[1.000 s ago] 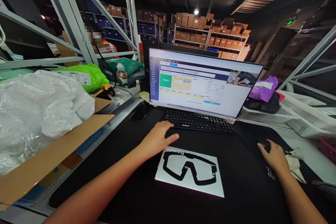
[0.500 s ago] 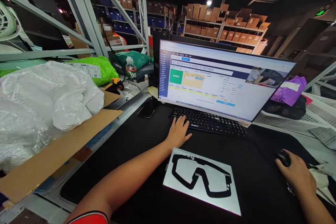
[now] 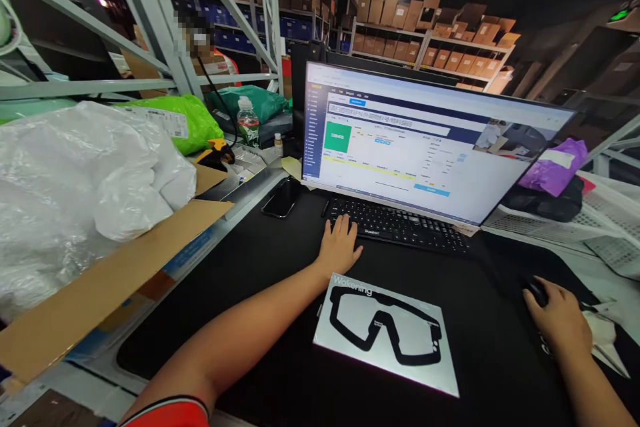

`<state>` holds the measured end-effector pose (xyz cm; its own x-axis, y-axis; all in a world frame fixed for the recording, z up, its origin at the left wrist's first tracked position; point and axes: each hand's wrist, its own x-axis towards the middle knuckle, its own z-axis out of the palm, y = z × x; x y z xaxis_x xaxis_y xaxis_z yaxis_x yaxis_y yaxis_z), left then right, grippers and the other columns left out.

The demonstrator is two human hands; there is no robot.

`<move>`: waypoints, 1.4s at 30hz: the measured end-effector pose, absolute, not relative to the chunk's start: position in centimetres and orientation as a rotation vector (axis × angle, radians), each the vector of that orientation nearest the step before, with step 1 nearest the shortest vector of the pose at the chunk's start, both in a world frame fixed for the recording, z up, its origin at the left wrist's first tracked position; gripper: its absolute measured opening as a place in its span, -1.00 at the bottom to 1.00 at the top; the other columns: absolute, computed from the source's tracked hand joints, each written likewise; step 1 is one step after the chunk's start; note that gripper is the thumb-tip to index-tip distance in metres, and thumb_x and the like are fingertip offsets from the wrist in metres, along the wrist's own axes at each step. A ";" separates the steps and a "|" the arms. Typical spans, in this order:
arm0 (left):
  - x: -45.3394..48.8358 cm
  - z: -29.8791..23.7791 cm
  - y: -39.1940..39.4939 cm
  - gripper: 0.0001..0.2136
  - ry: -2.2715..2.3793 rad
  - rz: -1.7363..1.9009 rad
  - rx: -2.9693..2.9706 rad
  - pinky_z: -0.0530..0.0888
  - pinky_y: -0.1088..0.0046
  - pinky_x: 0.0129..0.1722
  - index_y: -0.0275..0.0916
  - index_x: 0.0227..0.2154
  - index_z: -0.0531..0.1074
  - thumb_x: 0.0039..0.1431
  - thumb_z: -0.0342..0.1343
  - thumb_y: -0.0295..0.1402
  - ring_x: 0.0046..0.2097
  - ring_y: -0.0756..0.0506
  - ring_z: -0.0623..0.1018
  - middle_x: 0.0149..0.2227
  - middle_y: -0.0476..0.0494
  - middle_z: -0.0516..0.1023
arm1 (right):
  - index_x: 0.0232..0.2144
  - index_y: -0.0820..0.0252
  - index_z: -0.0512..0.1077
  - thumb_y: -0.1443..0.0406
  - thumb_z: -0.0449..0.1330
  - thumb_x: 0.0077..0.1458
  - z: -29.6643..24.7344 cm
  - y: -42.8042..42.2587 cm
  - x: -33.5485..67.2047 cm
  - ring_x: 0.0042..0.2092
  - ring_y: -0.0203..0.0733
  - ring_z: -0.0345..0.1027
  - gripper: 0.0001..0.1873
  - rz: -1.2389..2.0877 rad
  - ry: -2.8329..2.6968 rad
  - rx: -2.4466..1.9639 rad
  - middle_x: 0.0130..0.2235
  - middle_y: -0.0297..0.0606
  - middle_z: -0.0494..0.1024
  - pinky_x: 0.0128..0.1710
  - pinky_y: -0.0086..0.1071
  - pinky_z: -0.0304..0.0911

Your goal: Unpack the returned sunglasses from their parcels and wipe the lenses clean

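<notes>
My left hand lies open at the left end of a black keyboard, fingers stretched over the keys. At the right, a black computer mouse sits under my right hand, whose fingers curve around it. Between my arms a flat silver-grey box rests on the black desk mat; it bears the word "Wakening" and a black eyewear-frame graphic. Neither hand touches this box. Behind the keyboard stands a lit monitor showing a web page with a green square and a small video picture.
A phone lies left of the keyboard. Clear plastic wrap bulges from an open carton on the left. A drink bottle and a green parcel stand behind it. A purple parcel sits right of the monitor.
On the monitor, the beige panel beside the green square has turned white. My view has shifted slightly. Both hands stay at the keyboard and mouse.
</notes>
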<state>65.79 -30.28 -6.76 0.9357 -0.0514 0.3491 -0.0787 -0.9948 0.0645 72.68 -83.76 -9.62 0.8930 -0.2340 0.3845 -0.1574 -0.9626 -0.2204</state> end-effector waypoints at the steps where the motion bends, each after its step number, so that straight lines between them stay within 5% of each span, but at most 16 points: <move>1: 65.8 -6.7 -30.3 -0.43 -0.102 0.539 3.019 0.18 -0.12 0.36 -0.37 0.29 0.28 0.31 0.09 -0.16 0.40 -0.39 0.24 0.38 -0.50 0.22 | 0.18 0.13 0.43 -0.10 -0.07 0.19 -9.5 -83.6 72.6 0.18 0.34 0.34 -0.30 -0.613 0.329 -2.885 0.14 0.10 0.42 0.01 0.16 0.38; 12: 66.0 -6.7 -30.3 -0.46 -0.124 0.557 3.061 0.23 -0.18 0.30 -0.42 0.28 0.30 0.33 0.03 -0.23 0.35 -0.44 0.29 0.34 -0.56 0.27 | 0.17 0.09 0.44 0.04 0.06 0.24 -9.7 -83.3 72.4 0.12 0.11 0.37 -0.46 -0.720 0.361 -2.902 0.17 -0.02 0.38 0.06 -0.08 0.35; 42: 66.1 -6.3 -30.4 -0.47 -0.155 0.541 3.146 0.31 -0.19 0.23 -0.43 0.28 0.29 0.36 -0.07 -0.22 0.32 -0.44 0.33 0.32 -0.55 0.32 | 0.19 0.08 0.40 0.11 0.14 0.17 -8.8 -82.9 72.0 0.05 0.06 0.40 -0.45 -0.711 0.423 -2.832 0.14 -0.07 0.39 0.01 -0.14 0.35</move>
